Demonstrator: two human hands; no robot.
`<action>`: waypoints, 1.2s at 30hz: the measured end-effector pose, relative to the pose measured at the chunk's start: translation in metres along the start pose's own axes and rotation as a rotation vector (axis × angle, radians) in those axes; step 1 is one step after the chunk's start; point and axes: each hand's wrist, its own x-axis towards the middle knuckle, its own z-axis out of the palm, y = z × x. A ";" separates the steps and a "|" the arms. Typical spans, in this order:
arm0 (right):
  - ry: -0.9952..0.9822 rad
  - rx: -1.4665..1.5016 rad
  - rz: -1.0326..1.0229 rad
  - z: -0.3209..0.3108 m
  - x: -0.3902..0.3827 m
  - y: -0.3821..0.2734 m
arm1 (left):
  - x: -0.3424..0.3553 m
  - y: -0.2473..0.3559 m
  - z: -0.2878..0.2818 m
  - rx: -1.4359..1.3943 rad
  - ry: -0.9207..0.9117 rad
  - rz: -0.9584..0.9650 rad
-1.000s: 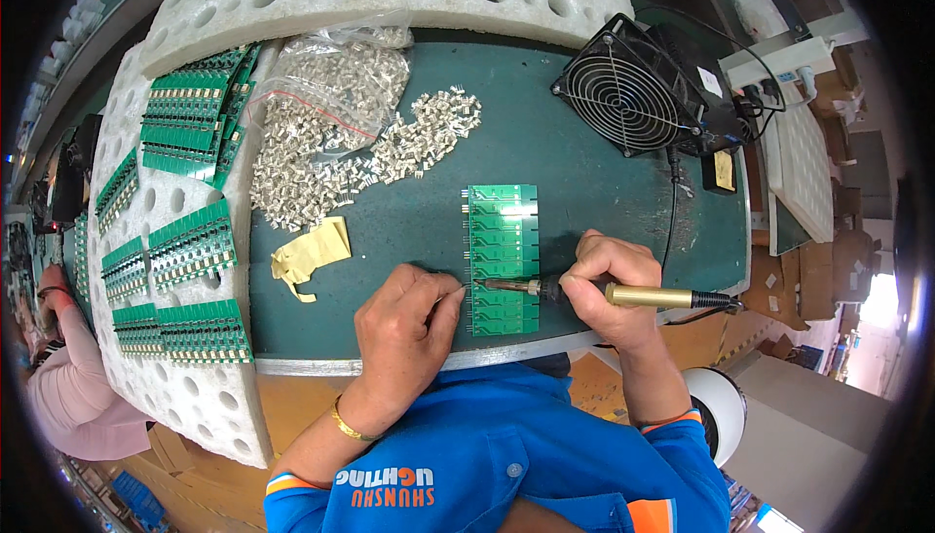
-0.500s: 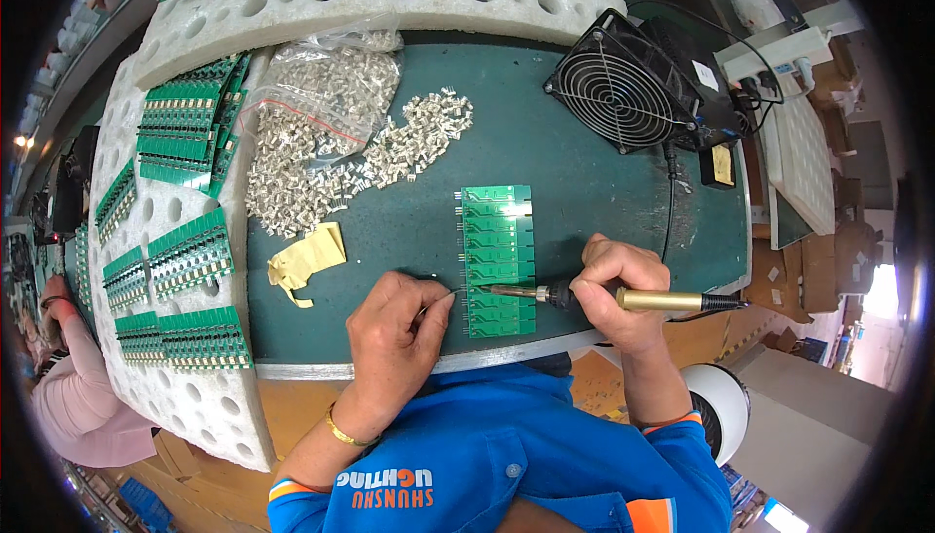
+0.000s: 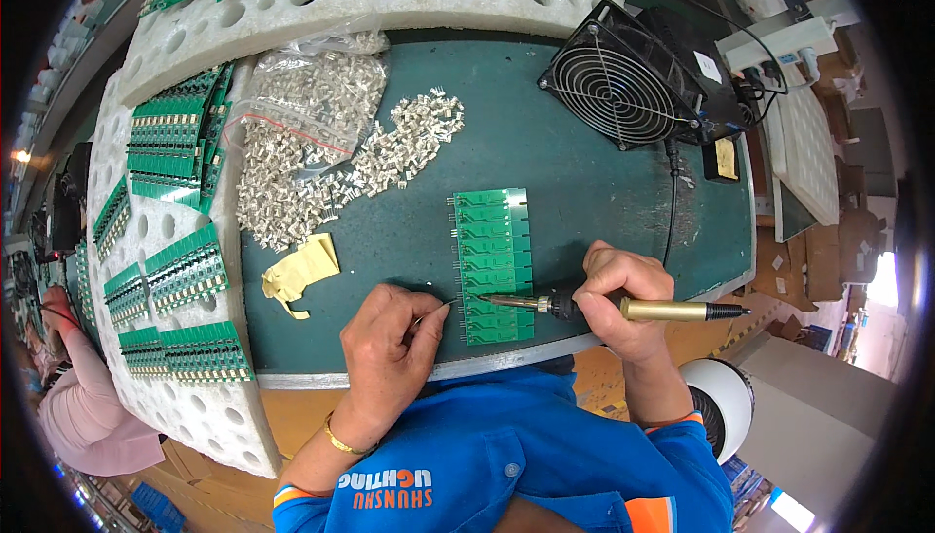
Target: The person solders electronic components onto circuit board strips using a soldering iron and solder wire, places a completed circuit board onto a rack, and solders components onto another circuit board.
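Observation:
A green circuit board panel [image 3: 494,251] lies upright on the table before me, with a row of pins along its left edge. My right hand [image 3: 628,301] is closed around a soldering iron [image 3: 672,310] with a gold-coloured handle. The iron points left, its tip over the lower part of the panel; whether it touches cannot be made out. Just left of the panel, my left hand [image 3: 392,343] pinches a thin solder wire, mostly hidden by the fingers. Its short end shows near the pins.
White connectors [image 3: 409,139] lie heaped beside a clear bag [image 3: 317,95]. A yellow paper scrap [image 3: 300,273] is nearer me. White foam blocks [image 3: 209,397] carry more boards on the left and far side. A black fan [image 3: 614,85] with a cord stands far right. Another person's sleeve [image 3: 93,411] shows left.
The left hand has drawn slightly away from the panel's pins, and the wire end with it. The iron's tip has shifted a little left and down. The whole view has tilted slightly.

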 end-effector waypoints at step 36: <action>-0.199 -0.067 -0.146 0.004 0.004 -0.007 | 0.006 -0.001 0.002 0.038 -0.029 0.040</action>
